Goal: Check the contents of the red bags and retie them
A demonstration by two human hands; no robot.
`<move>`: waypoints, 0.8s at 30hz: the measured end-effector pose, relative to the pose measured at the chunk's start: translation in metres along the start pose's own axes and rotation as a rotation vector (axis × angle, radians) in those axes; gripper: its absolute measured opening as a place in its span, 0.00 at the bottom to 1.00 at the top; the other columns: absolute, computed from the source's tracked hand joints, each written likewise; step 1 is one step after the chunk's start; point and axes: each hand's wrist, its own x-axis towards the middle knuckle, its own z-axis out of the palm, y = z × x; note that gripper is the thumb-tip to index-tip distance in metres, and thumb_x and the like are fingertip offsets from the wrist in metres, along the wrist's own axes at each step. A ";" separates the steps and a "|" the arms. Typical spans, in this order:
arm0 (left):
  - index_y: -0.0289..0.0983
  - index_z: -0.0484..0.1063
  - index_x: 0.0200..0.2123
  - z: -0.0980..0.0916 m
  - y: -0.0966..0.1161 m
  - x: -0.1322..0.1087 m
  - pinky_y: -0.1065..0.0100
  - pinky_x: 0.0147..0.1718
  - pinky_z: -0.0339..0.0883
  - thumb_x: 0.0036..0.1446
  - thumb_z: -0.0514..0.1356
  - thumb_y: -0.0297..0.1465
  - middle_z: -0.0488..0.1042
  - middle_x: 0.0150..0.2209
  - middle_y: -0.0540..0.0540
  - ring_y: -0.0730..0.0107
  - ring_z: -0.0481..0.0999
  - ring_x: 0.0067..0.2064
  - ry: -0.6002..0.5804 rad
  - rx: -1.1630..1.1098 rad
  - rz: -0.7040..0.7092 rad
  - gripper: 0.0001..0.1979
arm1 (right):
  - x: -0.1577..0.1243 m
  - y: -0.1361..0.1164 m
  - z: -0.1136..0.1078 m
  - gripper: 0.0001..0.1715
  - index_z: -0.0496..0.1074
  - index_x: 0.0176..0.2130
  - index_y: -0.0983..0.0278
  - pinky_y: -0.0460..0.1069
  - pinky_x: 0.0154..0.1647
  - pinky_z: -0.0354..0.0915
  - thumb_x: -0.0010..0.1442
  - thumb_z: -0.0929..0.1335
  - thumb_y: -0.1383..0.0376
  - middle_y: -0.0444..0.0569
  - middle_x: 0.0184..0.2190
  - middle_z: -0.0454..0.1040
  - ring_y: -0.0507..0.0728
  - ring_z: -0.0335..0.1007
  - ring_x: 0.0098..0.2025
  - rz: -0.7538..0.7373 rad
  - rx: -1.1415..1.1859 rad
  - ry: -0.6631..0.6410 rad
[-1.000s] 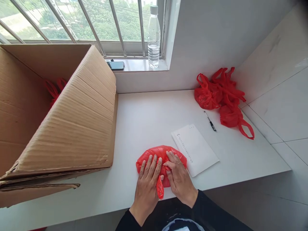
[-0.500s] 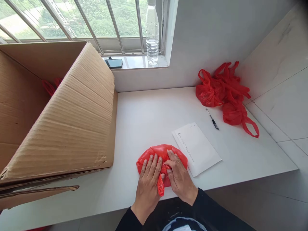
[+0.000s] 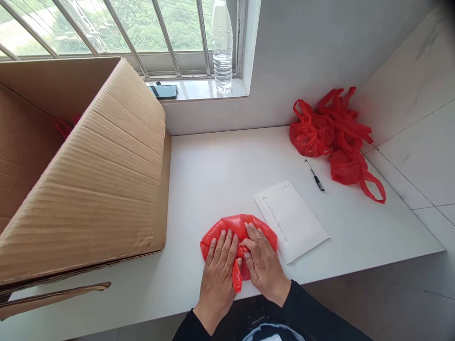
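Observation:
A red plastic bag (image 3: 231, 222) lies near the front edge of the white table, puffed out at its rim. My left hand (image 3: 219, 270) rests flat on its left part, fingers stretched out, with a red twisted end of the bag beside the thumb. On the right part lies my right hand (image 3: 265, 265), its fingers apart and one finger bent toward the bag's gathered middle. Both hands touch the bag from above. What is inside the bag is hidden.
A large open cardboard box (image 3: 117, 175) fills the left, red plastic inside. White paper (image 3: 291, 220) lies right of the bag, a pen (image 3: 314, 176) beyond it. Red bags (image 3: 330, 132) sit at the back right. A bottle (image 3: 222, 52) and phone (image 3: 164, 92) stand on the sill.
The camera view has shifted slightly, so the box appears a little further left. Both hands stay on the red bag in almost the same pose.

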 end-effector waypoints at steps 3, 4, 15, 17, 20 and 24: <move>0.35 0.42 0.75 0.001 0.000 -0.001 0.51 0.72 0.46 0.69 0.52 0.26 0.53 0.75 0.43 0.55 0.51 0.75 -0.001 -0.013 -0.003 0.35 | 0.000 0.000 0.000 0.17 0.65 0.58 0.62 0.67 0.69 0.62 0.72 0.59 0.67 0.55 0.71 0.58 0.63 0.49 0.74 0.004 -0.002 -0.004; 0.35 0.42 0.75 0.001 0.000 -0.001 0.51 0.72 0.46 0.69 0.51 0.26 0.53 0.75 0.44 0.55 0.51 0.75 -0.003 -0.018 -0.005 0.35 | 0.000 0.000 0.001 0.17 0.65 0.58 0.62 0.67 0.69 0.62 0.72 0.59 0.67 0.55 0.71 0.58 0.63 0.48 0.74 0.003 -0.001 -0.005; 0.39 0.39 0.76 -0.001 -0.001 0.001 0.49 0.71 0.51 0.72 0.50 0.28 0.51 0.75 0.44 0.56 0.50 0.75 -0.034 -0.125 -0.032 0.34 | 0.004 0.000 -0.009 0.15 0.64 0.56 0.60 0.66 0.71 0.59 0.72 0.61 0.69 0.54 0.71 0.58 0.62 0.48 0.74 0.044 0.176 -0.025; 0.39 0.40 0.75 -0.011 0.000 0.003 0.50 0.70 0.56 0.73 0.48 0.30 0.52 0.75 0.44 0.58 0.51 0.75 -0.058 -0.153 -0.055 0.32 | 0.007 0.000 -0.020 0.12 0.64 0.55 0.59 0.61 0.69 0.63 0.73 0.60 0.67 0.53 0.71 0.59 0.60 0.50 0.74 0.093 0.293 -0.004; 0.44 0.43 0.75 -0.027 0.002 0.003 0.51 0.69 0.59 0.74 0.46 0.30 0.52 0.75 0.46 0.60 0.51 0.75 -0.065 -0.299 -0.170 0.30 | 0.011 0.003 -0.040 0.08 0.67 0.50 0.57 0.57 0.65 0.67 0.74 0.61 0.63 0.51 0.66 0.66 0.59 0.60 0.69 0.270 0.517 0.051; 0.52 0.47 0.74 -0.038 -0.002 -0.006 0.46 0.70 0.55 0.74 0.45 0.28 0.50 0.75 0.50 0.59 0.49 0.75 0.060 -0.512 -0.399 0.29 | 0.013 0.015 -0.060 0.10 0.68 0.48 0.58 0.51 0.51 0.74 0.74 0.61 0.57 0.50 0.45 0.77 0.58 0.75 0.53 0.506 0.559 0.136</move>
